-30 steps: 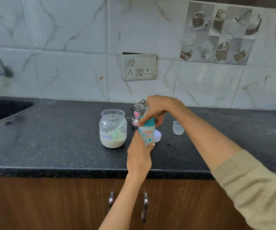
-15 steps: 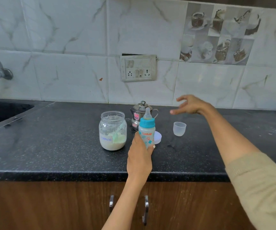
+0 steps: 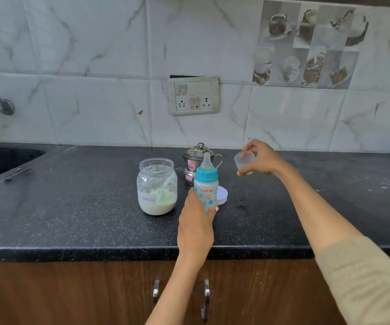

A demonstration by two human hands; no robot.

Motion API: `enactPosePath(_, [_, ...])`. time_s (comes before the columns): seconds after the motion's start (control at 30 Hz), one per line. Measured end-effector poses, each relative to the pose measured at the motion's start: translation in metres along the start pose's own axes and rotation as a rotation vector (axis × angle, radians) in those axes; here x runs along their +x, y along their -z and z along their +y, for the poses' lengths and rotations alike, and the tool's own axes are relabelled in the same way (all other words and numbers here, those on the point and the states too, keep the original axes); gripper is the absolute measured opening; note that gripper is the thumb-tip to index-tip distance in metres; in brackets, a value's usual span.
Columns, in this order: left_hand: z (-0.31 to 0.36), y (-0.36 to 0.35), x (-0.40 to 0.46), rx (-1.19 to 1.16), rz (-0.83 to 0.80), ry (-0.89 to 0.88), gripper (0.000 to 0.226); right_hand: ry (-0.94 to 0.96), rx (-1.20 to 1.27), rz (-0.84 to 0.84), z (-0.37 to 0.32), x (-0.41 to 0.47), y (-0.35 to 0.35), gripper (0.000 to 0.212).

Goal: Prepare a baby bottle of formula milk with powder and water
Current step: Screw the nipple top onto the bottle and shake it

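The left hand (image 3: 197, 227) is wrapped around the lower body of the baby bottle (image 3: 206, 188), which stands upright near the middle of the black counter (image 3: 72, 219); the bottle is translucent with printed motifs, a teal collar and a clear teat fitted. Just left of it, an open glass jar (image 3: 157, 186) holds white powder and a pale green scoop, and a white lid (image 3: 222, 195) lies flat behind the bottle. Farther back stands a lidded steel pot (image 3: 195, 159), and to the right the right hand (image 3: 261, 159) pinches a clear cap (image 3: 244, 158), lifted off the counter.
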State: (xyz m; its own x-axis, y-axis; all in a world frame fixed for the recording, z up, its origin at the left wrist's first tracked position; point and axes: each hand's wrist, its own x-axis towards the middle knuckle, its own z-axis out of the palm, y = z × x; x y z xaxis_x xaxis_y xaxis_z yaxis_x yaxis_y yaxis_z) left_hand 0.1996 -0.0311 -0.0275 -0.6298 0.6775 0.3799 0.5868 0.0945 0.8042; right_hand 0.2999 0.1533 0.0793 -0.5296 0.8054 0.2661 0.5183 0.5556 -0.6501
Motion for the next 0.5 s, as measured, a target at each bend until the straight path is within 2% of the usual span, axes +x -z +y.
enactPosePath(0.13, [0.002, 0.001, -0.001, -0.006, 0.0, 0.005, 0.058, 0.205, -0.193, -0.19, -0.068, -0.01, 0.016, 0.066])
enactPosePath(0.23, [0.003, 0.001, -0.002, -0.008, -0.002, 0.009, 0.058, 0.288, -0.412, -0.293, -0.105, -0.018, 0.01, 0.069])
enactPosePath(0.33, [0.003, 0.002, -0.002, -0.01, -0.006, 0.018, 0.057, 0.351, -0.617, -0.38, -0.123, -0.023, -0.004, 0.071])
enactPosePath(0.5, [0.004, 0.002, -0.002, -0.02, -0.002, 0.024, 0.058, 0.369, -0.7, -0.419, -0.13, -0.032, -0.014, 0.073])
